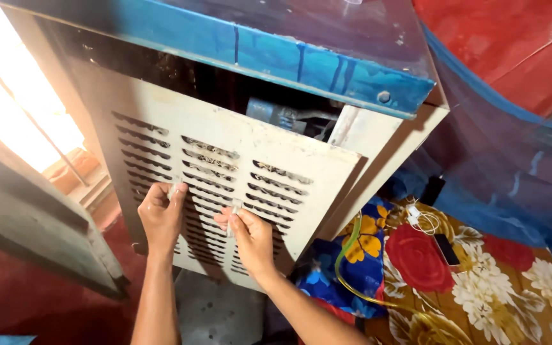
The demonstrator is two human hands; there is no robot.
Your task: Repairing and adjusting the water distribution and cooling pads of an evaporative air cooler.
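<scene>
A white louvred metal panel leans out from the side of a box-shaped air cooler with a blue top. The panel's upper edge stands away from the cabinet, showing a grey motor in the dark gap behind. My left hand pinches a small handle tab on the panel's left part. My right hand pinches a second tab a little to the right. Both hands grip the panel at the slats.
A bed with a floral sheet lies at the right, with a phone, a white charger cable and a yellow-green hose. Blue netting hangs behind it. A bright window is at the left. Red floor below.
</scene>
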